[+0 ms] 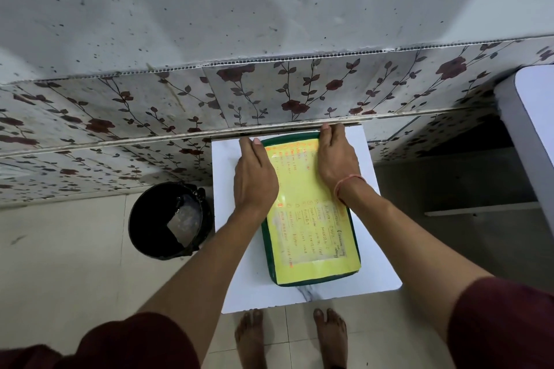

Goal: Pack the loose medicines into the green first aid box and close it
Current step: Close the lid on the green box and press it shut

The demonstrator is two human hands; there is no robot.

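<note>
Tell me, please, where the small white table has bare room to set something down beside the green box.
The table is bare along its left edge, between the green box and the black bucket, and in a strip at its near edge. The right margin is narrower. The far end is crowded by the left hand and right hand.

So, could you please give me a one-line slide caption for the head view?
Both bare hands, left and right, press flat on the closed green first aid box on a small white table.

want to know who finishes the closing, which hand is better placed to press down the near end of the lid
Neither clearly; slightly the left. Both the left hand and the right hand lie flat on the far half of the lid, but the left sits a little nearer the near end, which is bare.
</note>
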